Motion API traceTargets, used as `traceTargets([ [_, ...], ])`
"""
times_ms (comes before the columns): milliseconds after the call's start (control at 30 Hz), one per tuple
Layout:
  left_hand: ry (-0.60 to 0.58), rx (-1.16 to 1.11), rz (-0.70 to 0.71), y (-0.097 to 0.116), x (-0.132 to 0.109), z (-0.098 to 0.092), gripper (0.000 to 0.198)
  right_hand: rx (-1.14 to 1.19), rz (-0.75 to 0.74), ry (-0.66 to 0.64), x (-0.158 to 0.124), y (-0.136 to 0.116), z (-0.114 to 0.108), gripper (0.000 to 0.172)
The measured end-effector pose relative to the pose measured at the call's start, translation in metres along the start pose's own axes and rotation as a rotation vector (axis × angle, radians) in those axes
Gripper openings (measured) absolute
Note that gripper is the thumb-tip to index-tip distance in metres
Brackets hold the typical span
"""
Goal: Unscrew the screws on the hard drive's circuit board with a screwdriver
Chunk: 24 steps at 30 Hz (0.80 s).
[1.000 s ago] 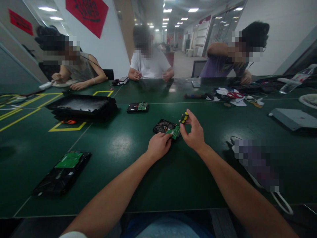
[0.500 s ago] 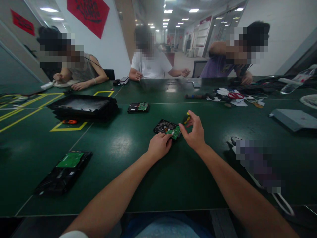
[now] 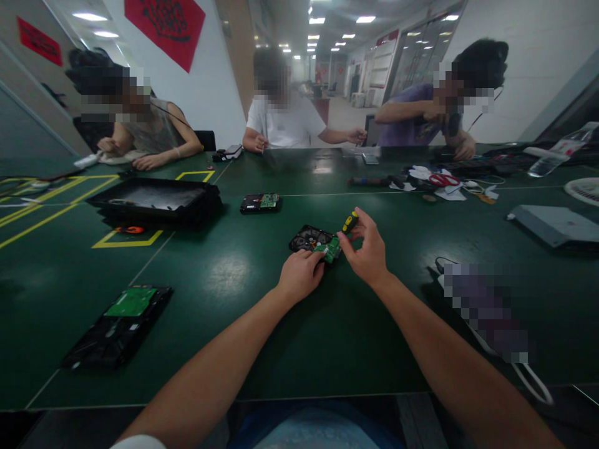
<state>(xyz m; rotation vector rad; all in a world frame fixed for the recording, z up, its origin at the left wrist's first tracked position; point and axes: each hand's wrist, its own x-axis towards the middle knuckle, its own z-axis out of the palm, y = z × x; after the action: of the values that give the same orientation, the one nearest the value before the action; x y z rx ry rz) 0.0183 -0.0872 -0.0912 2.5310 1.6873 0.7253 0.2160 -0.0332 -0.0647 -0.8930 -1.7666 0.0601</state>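
Observation:
An opened black hard drive [image 3: 309,238] lies on the green table [image 3: 243,324] in front of me, with a small green circuit board [image 3: 329,250] at its near right corner. My left hand [image 3: 299,275] is curled on the drive's near edge, fingers closed against the board. My right hand [image 3: 369,249] pinches a black-and-yellow screwdriver [image 3: 349,222], its tip pointing down at the board.
Another hard drive [image 3: 260,202] lies farther back, and a third with a green board [image 3: 119,324] sits near left. A black tray [image 3: 156,201] stands at left. Scissors [image 3: 443,180], clutter and a grey box [image 3: 555,223] are at right. Three people sit across the table.
My right hand has turned the screwdriver between its fingers, its handle dropping briefly and coming back up. The person in white has stretched an arm out to the right. My left hand stays put.

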Motion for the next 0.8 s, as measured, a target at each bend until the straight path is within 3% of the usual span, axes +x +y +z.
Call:
traceTargets([
  [200, -0.003, -0.012, -0.005, 0.0, -0.0004, 0.0002, 0.033, 0.034, -0.034, -0.051, 0.0002, -0.0032, -0.0014, 0.063],
  [400, -0.012, -0.002, -0.027, 0.0003, 0.0006, 0.0024, 0.035, -0.01, -0.017, -0.001, -0.0014, 0.002, -0.0003, 0.07],
  [633, -0.008, 0.002, -0.021, 0.0004, 0.0002, 0.0007, 0.034, 0.032, -0.05, -0.061, 0.0007, -0.0018, -0.0024, 0.067],
  [800, -0.008, -0.001, -0.007, -0.0003, -0.0003, 0.0012, 0.034, -0.014, -0.076, -0.037, 0.0018, -0.0045, -0.0033, 0.063],
])
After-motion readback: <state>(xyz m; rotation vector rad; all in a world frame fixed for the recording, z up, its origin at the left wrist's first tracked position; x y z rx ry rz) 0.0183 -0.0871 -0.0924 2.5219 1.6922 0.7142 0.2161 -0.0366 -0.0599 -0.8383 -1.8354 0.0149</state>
